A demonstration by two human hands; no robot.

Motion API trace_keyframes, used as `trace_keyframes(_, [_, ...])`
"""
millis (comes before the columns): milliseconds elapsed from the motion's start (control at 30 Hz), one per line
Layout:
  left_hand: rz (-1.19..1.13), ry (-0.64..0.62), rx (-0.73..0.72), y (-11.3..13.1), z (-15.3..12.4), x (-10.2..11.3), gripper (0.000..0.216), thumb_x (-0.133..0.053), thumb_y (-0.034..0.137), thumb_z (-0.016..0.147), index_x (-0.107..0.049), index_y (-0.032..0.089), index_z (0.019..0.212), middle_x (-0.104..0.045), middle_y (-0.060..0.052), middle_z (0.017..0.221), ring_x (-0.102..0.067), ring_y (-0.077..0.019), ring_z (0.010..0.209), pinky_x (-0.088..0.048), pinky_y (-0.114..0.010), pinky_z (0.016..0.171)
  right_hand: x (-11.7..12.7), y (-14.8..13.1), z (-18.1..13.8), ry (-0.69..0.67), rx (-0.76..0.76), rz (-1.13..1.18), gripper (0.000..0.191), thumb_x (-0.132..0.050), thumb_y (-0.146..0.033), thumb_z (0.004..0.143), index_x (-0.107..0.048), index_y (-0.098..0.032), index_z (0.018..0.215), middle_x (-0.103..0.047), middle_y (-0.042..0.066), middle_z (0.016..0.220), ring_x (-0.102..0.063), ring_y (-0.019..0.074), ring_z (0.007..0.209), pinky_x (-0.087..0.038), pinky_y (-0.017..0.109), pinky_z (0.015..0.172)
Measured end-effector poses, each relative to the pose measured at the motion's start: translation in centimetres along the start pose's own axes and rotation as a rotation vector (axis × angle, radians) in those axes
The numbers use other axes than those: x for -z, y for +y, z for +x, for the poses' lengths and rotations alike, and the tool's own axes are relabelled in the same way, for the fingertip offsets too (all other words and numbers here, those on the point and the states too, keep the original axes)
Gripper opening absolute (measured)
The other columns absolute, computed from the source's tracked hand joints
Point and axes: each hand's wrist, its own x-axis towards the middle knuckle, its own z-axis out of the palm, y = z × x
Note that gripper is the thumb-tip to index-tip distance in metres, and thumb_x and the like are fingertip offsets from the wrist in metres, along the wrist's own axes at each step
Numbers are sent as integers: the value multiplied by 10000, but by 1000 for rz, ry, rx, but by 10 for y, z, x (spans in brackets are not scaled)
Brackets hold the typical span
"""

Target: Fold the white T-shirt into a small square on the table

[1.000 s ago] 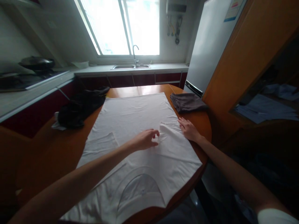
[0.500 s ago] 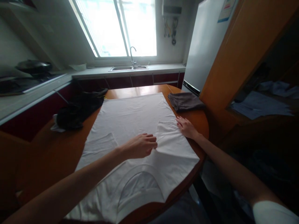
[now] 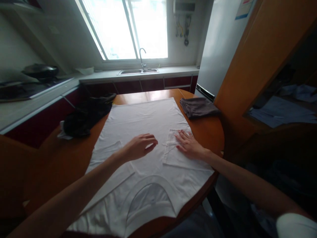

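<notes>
A white T-shirt (image 3: 143, 115) lies spread flat on a round wooden table (image 3: 208, 127), neckline toward me, both sleeves folded in over the body. My left hand (image 3: 140, 146) hovers just above the shirt's middle, fingers stretched out, holding nothing. My right hand (image 3: 188, 145) lies flat with fingers spread on the folded right sleeve (image 3: 178, 155), pressing it down.
A folded grey cloth (image 3: 198, 107) sits at the table's far right edge. A dark heap of clothes (image 3: 85, 114) lies at the far left. Behind are a counter with a sink (image 3: 137, 70), a stove with a pan (image 3: 39, 70), a fridge (image 3: 218, 46) and a wooden cabinet (image 3: 262, 59).
The right sleeve has been laid flat on the shirt. My right hand slid left onto it. My left hand let go of the sleeve's edge and moved left, fingers opened.
</notes>
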Motion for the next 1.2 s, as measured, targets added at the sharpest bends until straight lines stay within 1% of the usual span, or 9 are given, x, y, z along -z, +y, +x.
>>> trace_keyframes(167, [-65,174,271,-26,-40,27,288,-460,352,996,-722,232,992,-737,-50,1004,-682,-179,857,-525,-278,793,1,-12,3,70,43,-22,605,-373,-448,1048,-344,-170,1585,-213,145,1675,-125,273,1563,-153,551,1242])
trace_keyframes(267, [-67,204,413,-43,-74,27,329,-463,417,990,-723,219,1019,-749,-58,1043,-698,-194,861,-544,-300,814,-1,-20,8,-34,91,-33,618,-377,-475,1042,-373,-156,1571,-224,164,1668,-159,299,1555,-178,569,1230])
trace_keyframes(433, [-25,194,553,-53,-128,7,471,-428,506,1002,-658,199,1277,-676,-106,1322,-633,-252,1216,-462,-389,1086,-2,-29,19,2,74,-63,632,-353,-492,1044,-366,-145,1572,-240,169,1662,-179,312,1550,-200,582,1223])
trace_keyframes(600, [113,71,631,-39,-163,-27,651,-340,584,1020,-454,195,1530,-347,-125,1633,-291,-318,1519,-246,-536,1226,-15,-34,26,-8,124,-68,632,-367,-487,1033,-387,-140,1561,-287,167,1647,-203,302,1545,-210,567,1227])
trace_keyframes(767, [198,-21,568,-21,-176,-39,585,-319,557,1048,-333,333,1588,-228,-27,1681,-172,-286,1558,-163,-546,1245,-28,-32,24,34,122,-59,651,-350,-475,1034,-349,-112,1574,-268,164,1654,-198,283,1548,-219,535,1236])
trace_keyframes(900, [203,-58,536,-15,-176,-36,575,-313,554,1053,-327,343,1588,-209,-17,1684,-171,-288,1558,-162,-558,1241,-33,-28,24,111,114,-44,628,-366,-444,1028,-377,-108,1558,-288,165,1648,-243,274,1536,-258,501,1232])
trace_keyframes(1000, [199,-64,530,-16,-176,-36,589,-323,551,1050,-310,331,1596,-206,-22,1684,-160,-296,1559,-150,-575,1240,-33,-14,28,196,14,-68,590,-346,-414,1029,-419,-116,1532,-320,162,1636,-268,283,1528,-256,534,1224])
trace_keyframes(1100, [148,-37,523,-25,-176,-34,654,-375,553,1031,-267,280,1615,-277,-50,1664,-210,-291,1548,-189,-555,1242,-28,13,33,264,-142,-83,585,-327,-411,1026,-445,-111,1514,-351,170,1621,-278,309,1521,-255,587,1209])
trace_keyframes(1200, [106,90,551,-44,-174,-28,640,-390,534,1022,-369,221,1580,-376,-82,1623,-327,-258,1509,-296,-454,1228,-21,40,31,330,-235,-40,578,-289,-369,1023,-467,-95,1500,-396,178,1595,-322,295,1504,-286,554,1206])
